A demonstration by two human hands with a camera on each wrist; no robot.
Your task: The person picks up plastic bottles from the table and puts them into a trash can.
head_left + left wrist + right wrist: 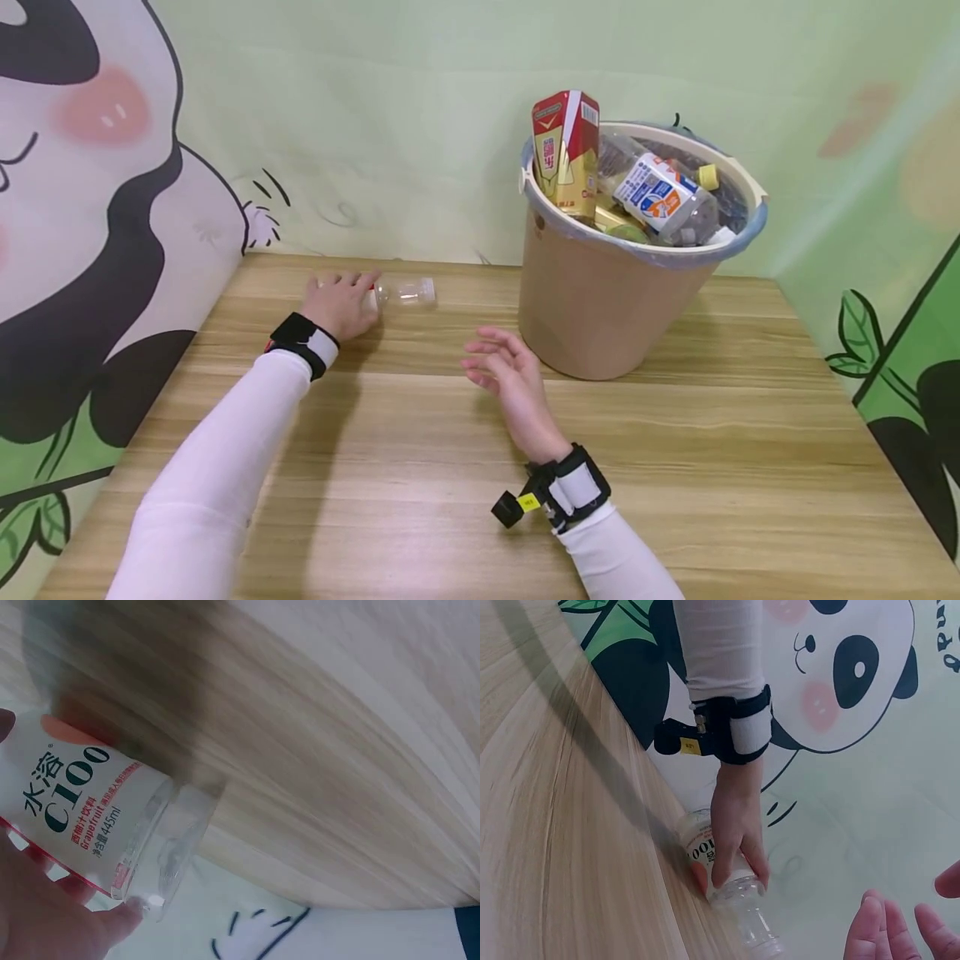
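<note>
A clear plastic drink bottle lies on its side near the back left of the table. My left hand reaches over it and grips its labelled middle. In the left wrist view the bottle's white label reads C100 and Grapefruit, with fingers along both sides. The right wrist view shows the left hand with thumb and fingers astride the bottle. Held above the table, my right hand has loosely bent fingers and nothing in it. It is nearest to the bin.
Inside the bin's lined rim stand a red and gold carton and a large labelled plastic bottle, among other packaging. A panda-printed backdrop borders the wooden table at the back and sides.
</note>
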